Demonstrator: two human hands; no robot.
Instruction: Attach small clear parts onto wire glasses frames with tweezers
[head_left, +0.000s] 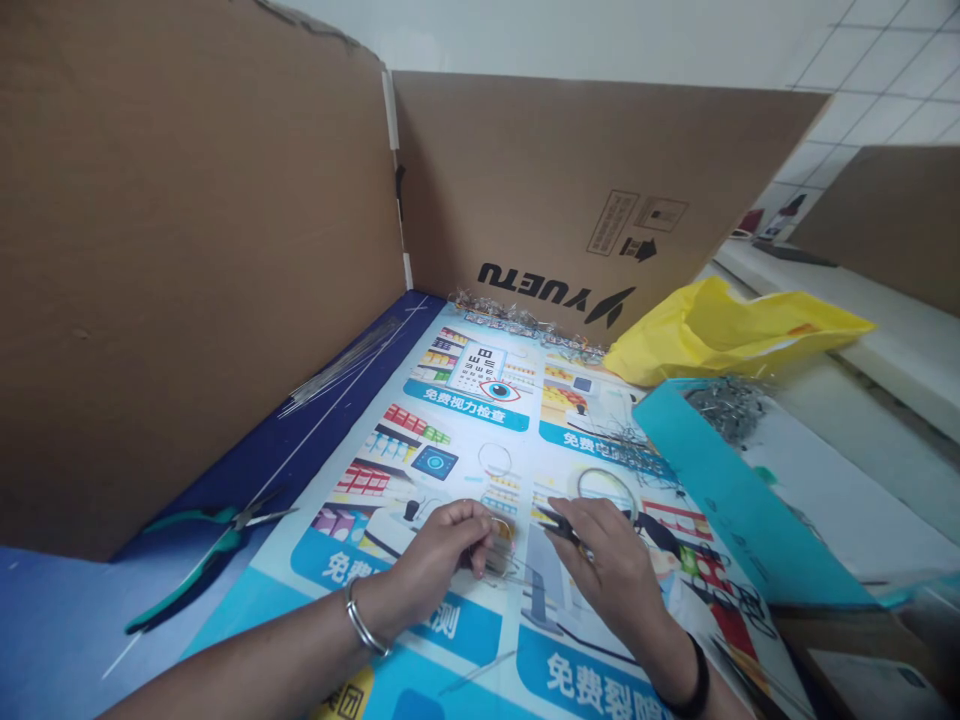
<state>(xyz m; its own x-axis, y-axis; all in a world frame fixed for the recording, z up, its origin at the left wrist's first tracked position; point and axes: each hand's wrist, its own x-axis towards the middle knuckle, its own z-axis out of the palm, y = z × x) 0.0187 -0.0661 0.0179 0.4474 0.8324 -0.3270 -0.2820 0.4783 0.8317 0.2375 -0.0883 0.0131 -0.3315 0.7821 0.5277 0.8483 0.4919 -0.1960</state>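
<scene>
My left hand, with a silver bangle on its wrist, is closed in a pinch over the printed poster. Its fingers grip a thin bent wire, and more fine strands show just below the fingertips. My right hand, a black band at its wrist, is wrapped round small pliers. Only the dark jaws show; they point left towards the wire, a short gap apart from it. The handles are hidden in the palm.
Green-handled pliers lie at the left beside straight wires. Cardboard panels wall the left and back. Wire scraps line the back edge. A yellow bag and a blue box with tangled wire stand right.
</scene>
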